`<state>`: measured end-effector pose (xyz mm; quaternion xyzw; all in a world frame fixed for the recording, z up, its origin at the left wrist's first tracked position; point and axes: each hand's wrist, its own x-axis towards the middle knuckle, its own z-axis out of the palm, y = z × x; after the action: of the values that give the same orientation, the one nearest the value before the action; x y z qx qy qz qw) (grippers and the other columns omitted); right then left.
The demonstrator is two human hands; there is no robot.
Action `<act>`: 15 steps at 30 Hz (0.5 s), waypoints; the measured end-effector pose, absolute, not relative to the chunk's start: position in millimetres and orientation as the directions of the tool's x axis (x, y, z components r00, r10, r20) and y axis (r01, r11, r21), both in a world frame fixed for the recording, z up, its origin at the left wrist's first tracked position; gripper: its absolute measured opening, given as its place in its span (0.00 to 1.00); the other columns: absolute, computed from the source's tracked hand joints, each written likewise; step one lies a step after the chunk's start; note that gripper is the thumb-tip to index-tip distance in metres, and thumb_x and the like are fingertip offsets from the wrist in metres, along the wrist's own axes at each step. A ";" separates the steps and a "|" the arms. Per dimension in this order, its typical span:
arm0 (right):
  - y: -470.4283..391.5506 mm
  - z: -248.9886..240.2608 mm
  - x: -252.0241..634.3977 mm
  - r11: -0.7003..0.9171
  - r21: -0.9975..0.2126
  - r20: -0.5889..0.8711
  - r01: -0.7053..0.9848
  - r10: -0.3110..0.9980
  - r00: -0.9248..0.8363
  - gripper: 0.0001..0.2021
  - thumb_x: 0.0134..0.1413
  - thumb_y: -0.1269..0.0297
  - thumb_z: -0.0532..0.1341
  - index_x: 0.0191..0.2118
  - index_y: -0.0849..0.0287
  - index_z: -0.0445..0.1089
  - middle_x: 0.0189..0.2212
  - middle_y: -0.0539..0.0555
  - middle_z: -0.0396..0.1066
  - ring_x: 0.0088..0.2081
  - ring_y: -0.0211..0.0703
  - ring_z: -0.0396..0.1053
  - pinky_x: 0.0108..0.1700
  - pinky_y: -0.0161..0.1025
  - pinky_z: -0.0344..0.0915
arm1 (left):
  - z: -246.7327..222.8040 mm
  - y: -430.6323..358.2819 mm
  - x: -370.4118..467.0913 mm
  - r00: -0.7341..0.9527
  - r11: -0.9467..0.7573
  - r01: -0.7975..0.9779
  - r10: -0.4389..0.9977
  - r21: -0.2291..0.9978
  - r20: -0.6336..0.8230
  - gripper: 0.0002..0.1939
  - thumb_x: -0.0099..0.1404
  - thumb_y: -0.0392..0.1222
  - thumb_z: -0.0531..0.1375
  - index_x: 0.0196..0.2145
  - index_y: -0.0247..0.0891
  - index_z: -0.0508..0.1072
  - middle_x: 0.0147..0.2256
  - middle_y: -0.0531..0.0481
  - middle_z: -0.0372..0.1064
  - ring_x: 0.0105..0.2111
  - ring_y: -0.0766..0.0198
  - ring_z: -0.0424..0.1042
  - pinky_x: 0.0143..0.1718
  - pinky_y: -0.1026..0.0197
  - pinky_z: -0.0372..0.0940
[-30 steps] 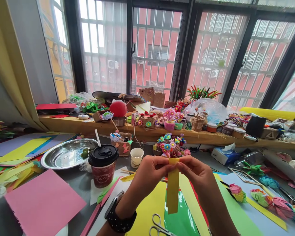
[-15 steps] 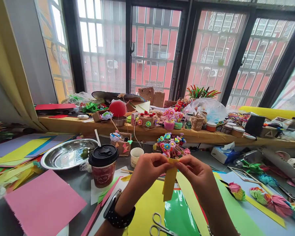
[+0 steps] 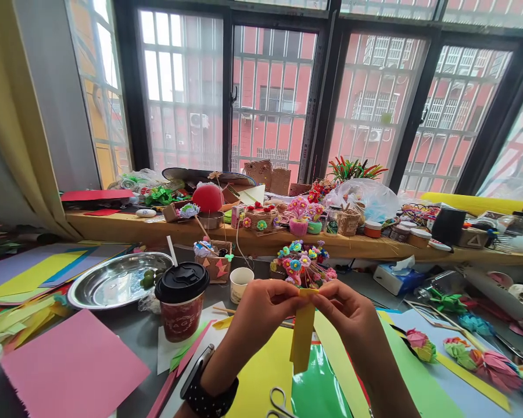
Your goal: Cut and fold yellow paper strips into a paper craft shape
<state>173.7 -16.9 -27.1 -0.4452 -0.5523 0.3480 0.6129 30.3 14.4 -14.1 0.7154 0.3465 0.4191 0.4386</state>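
A folded yellow paper strip (image 3: 303,337) hangs between my hands, pinched at its top edge. My left hand (image 3: 268,307) grips the top left corner between thumb and fingers, and a black watch band circles that wrist. From the other side, my right hand (image 3: 346,307) pinches the top right corner, its fingertips close to those of my left. Below the strip lie a yellow sheet (image 3: 259,371) and a shiny green sheet (image 3: 318,386). Silver scissors (image 3: 279,400) rest on these sheets, partly cut off by the bottom edge.
A lidded coffee cup (image 3: 182,307), metal plate (image 3: 113,281) and pink sheet (image 3: 76,368) are at left. Behind my hands stand a paper cup (image 3: 241,283) and small flowers (image 3: 300,258). Folded paper flowers (image 3: 499,366) lie right, below a tissue box (image 3: 394,278). A crowded ledge (image 3: 261,237) runs behind.
The view has tilted up slightly, so the table, the scissors and my hands appear a little lower. Both hands still pinch the strip's top.
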 end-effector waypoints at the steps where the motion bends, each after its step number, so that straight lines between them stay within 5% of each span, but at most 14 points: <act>1: -16.9 -26.8 173.7 0.369 -0.927 0.375 0.071 0.915 0.150 0.11 0.40 0.56 0.62 0.22 0.60 0.67 0.20 0.48 0.65 0.23 0.37 0.64 0.25 0.31 0.61 | -13.8 14.2 30.2 0.408 -0.376 0.131 0.864 0.917 0.295 0.10 0.52 0.42 0.58 0.26 0.31 0.74 0.25 0.47 0.71 0.28 0.60 0.70 0.29 0.63 0.65; 15: -18.7 -23.5 180.3 0.352 -0.934 0.356 0.068 0.932 0.063 0.08 0.41 0.60 0.63 0.26 0.59 0.71 0.25 0.49 0.68 0.27 0.38 0.66 0.30 0.34 0.64 | -12.6 13.5 28.9 0.432 -0.329 0.060 0.860 0.943 0.272 0.09 0.51 0.42 0.60 0.26 0.32 0.74 0.24 0.49 0.70 0.27 0.63 0.69 0.29 0.65 0.64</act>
<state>180.3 -18.7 -23.5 -0.4338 -0.5767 0.3688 0.5858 28.9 13.5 -12.6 0.6990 0.3289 0.4191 0.4770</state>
